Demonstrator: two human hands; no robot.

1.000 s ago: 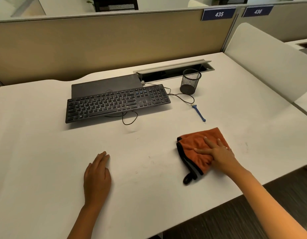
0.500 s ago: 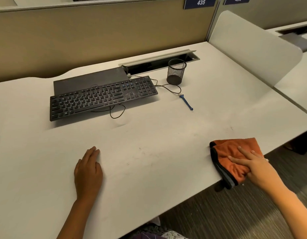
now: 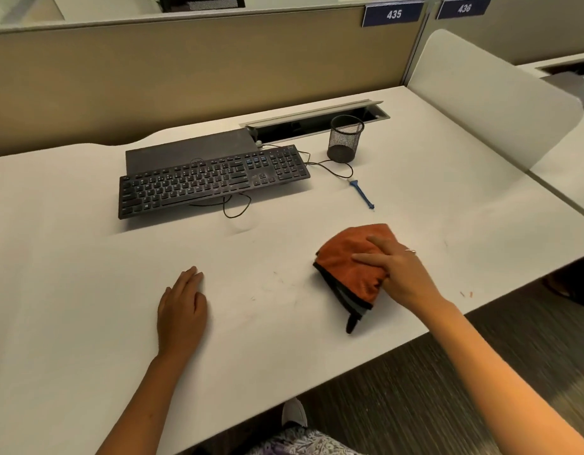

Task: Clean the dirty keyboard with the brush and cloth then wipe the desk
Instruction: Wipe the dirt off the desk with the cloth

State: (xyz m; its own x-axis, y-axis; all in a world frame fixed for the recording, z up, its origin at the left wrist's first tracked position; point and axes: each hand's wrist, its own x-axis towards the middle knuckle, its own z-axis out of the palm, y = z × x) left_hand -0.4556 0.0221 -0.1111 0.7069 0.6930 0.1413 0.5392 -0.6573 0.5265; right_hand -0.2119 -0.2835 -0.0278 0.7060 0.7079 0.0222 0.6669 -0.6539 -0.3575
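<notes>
Desk (image 3: 87, 257) wiping appears in hand: right hand (image 3: 399, 274) presses the cloth (image 3: 349, 264) flat with spread fingers, left hand (image 3: 182, 307) rests open; faint marks nearby likely need the next pass.

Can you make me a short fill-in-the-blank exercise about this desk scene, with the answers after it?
1. The right hand presses on the ____ cloth.
2. The left hand lies flat on the white ____.
3. The blue brush lies between the cloth and the black mesh ____.
4. The keyboard leans on a closed ____.

Missing words: orange; desk; cup; laptop
</notes>
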